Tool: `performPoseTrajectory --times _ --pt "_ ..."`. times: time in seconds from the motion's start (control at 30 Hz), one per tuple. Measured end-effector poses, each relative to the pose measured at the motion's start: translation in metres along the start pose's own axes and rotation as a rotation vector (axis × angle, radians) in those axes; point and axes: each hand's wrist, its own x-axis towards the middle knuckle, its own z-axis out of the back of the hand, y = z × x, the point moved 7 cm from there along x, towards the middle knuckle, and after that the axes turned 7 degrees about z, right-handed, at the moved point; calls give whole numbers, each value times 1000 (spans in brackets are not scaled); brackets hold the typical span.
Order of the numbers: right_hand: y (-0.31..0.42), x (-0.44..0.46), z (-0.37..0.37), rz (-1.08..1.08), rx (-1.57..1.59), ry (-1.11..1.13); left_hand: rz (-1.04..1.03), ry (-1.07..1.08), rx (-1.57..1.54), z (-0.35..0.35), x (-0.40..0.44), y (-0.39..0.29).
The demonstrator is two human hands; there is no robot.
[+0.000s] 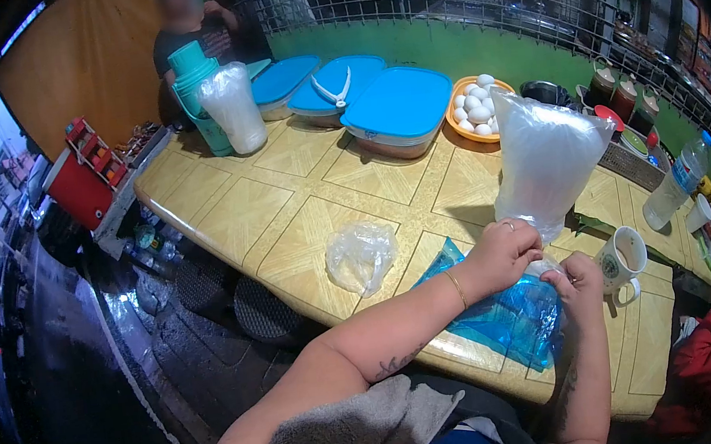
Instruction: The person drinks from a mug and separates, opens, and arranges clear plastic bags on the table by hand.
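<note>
My left hand (pixel 506 254), with a ring and a thin bracelet, is closed in a pinch on a bit of thin clear plastic bag (pixel 541 267). My right hand (pixel 581 278) pinches the same plastic from the other side, fingers closed. Beneath both hands a shiny blue plastic packet (pixel 505 328) lies flat on the table. Just beyond my hands stands a bundle of clear plastic bags (pixel 550 158). A mug (pixel 622 259) holding a brown drink is beside my right hand. To the left lies a crumpled clear bag (pixel 362 258).
Along the table's (pixel 284 203) far side are blue-lidded containers (pixel 404 104), tongs (pixel 333 90), an orange bowl (pixel 456 129) of eggs and a teal jug (pixel 205 108). A water bottle (pixel 680 179) stands right. Another person (pixel 189 40) is at the far end; a red sleeve (pixel 708 358) shows right.
</note>
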Motion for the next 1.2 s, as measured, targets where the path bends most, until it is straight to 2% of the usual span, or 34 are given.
performPoseTrajectory --times 0.2,0.4,0.5,0.6,0.7,0.8,0.9,0.93,1.03,1.1,1.2 --pt "10 4 0 -80 236 -191 17 -1 8 0 0 1" --pt "12 2 -1 -96 82 -4 69 28 -8 0 0 2" --pt "12 3 1 -99 79 -5 16 50 -93 3 0 -4" --pt "12 6 1 19 124 -44 -76 -4 -106 6 1 -17" --pt "24 8 3 65 129 -46 -79 55 -30 -1 -1 -8" --pt "46 12 2 88 146 58 -35 65 -50 0 0 -4" --pt "46 8 -13 112 -88 234 -4 45 -76 1 1 -1" --pt "43 6 -15 17 -90 268 14 47 -97 2 1 1" --pt "28 2 -19 -55 -122 321 42 25 -153 6 1 0" --pt "25 2 -18 -42 -191 321 31 -27 -173 14 0 -4" --pt "20 2 -15 -42 -205 278 98 -131 -409 24 -3 10"
